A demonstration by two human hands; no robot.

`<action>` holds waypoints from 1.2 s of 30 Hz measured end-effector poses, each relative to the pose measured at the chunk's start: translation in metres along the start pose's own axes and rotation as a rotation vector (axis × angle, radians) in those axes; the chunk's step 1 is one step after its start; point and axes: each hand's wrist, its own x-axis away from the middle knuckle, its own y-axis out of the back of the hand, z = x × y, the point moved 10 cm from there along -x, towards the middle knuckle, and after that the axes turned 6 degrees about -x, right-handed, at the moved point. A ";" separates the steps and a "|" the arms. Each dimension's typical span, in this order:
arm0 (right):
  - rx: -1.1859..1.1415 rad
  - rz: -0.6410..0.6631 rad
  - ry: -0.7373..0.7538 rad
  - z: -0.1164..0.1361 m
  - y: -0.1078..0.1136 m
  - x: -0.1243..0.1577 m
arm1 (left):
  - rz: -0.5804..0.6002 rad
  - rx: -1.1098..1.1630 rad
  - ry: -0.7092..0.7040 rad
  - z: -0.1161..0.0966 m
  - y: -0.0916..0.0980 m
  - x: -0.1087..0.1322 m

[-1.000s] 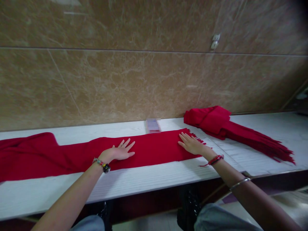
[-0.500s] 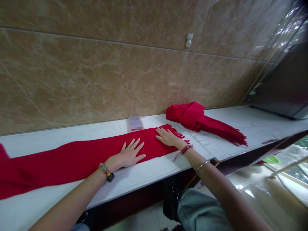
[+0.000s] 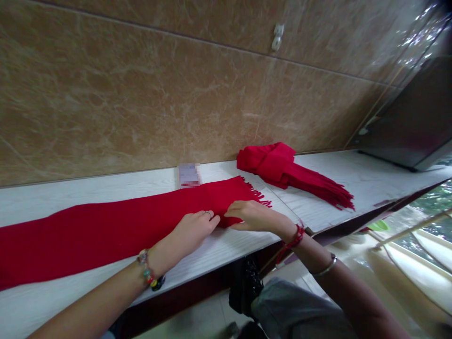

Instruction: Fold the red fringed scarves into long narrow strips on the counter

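A: State the grip condition.

B: Left hand (image 3: 192,230) has its fingers curled onto the near edge of the red scarf (image 3: 116,226), apparently pinching the fabric; the fingertips hide the contact, so a full pinch cannot be confirmed. Right hand (image 3: 254,217) lies knuckles-up on the same edge, just beside the left, fingers bent toward it; whether it holds cloth cannot be told.

A: Location and orientation of the scarf?

B: It lies flat on the white counter (image 3: 226,245). Its long axis runs left to right, parallel to the marble wall (image 3: 141,94). The fringed end (image 3: 259,195) points right, just beyond the right hand; the other end runs out of view at left.

A: Adjacent items?

B: A second red scarf (image 3: 282,165), bunched with its fringe trailing right, lies farther right, near the wall. A small blurred card (image 3: 189,175) stands against the wall, touching the flat scarf's far edge.

A: Containers?

B: None visible on the counter.
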 end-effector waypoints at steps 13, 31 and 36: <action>0.184 -0.114 -0.011 0.001 -0.006 0.003 | 0.029 -0.081 0.179 0.010 -0.001 -0.003; 0.314 -0.287 0.041 0.000 -0.006 0.018 | -0.092 -0.081 0.005 -0.004 0.002 0.000; 0.358 -0.279 0.056 -0.005 -0.007 0.035 | -0.145 -0.068 -0.053 -0.007 -0.003 0.003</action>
